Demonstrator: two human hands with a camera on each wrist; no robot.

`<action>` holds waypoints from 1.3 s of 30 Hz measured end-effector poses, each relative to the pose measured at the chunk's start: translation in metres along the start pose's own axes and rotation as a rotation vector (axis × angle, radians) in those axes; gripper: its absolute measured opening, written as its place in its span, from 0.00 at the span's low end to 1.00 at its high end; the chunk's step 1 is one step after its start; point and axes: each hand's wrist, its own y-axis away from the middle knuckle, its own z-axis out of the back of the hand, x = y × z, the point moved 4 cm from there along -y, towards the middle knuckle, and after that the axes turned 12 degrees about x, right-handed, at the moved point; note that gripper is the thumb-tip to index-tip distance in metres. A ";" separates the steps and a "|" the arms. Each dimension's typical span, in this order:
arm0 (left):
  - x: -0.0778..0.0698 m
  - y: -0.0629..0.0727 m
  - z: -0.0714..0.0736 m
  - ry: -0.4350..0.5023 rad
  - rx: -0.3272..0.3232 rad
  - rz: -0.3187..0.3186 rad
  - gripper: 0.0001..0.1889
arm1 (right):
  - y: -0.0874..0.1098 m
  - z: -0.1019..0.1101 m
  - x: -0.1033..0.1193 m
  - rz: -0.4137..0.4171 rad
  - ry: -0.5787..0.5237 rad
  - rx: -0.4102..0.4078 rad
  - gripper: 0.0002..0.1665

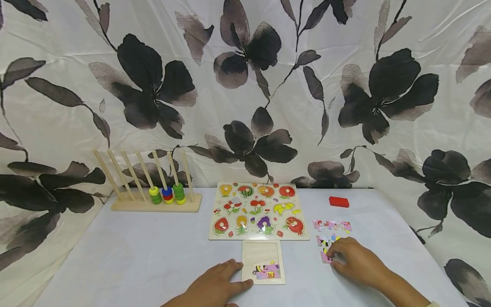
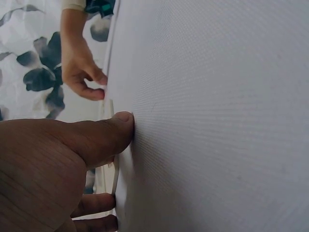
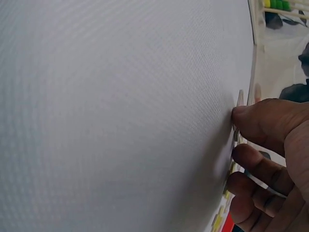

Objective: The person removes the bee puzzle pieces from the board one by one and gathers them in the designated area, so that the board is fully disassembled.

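Observation:
A small wooden puzzle tray (image 1: 261, 249) lies on the white table, with joined pink and yellow jigsaw pieces (image 1: 267, 271) in its lower right part. My left hand (image 1: 215, 283) rests at the tray's left side, thumb and forefinger spread, fingertips at its frame. To the right, my right hand (image 1: 358, 261) pinches a pink jigsaw piece (image 1: 325, 257) between thumb and fingers, close over the table. Just beyond that hand lie loose jigsaw pieces (image 1: 332, 225) in rows, partly hidden by its fingers. In the right wrist view the edge of the pinched piece (image 3: 240, 98) shows past the thumb.
A fruit peg puzzle board (image 1: 258, 212) lies directly behind the tray. Back left stands a wooden rod stacker (image 1: 155, 206) with coloured rings on three rods. A red block (image 1: 339, 201) lies at the back right. A floral cloth (image 1: 245, 106) hangs behind the table.

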 end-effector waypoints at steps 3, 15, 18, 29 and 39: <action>0.000 0.000 0.000 0.001 0.003 0.001 0.30 | 0.000 0.001 0.001 -0.001 0.008 0.004 0.14; 0.000 0.000 0.000 -0.009 0.007 0.004 0.31 | -0.016 -0.003 0.026 -0.037 -0.051 0.086 0.13; 0.000 0.000 0.000 0.000 0.008 0.008 0.31 | -0.022 -0.007 0.036 -0.010 -0.048 0.108 0.14; 0.001 0.000 0.000 0.007 0.012 0.005 0.31 | -0.038 -0.016 0.080 0.188 -0.030 0.098 0.14; 0.000 0.000 0.002 -0.021 0.039 0.023 0.31 | -0.047 -0.027 0.111 0.278 -0.041 0.136 0.13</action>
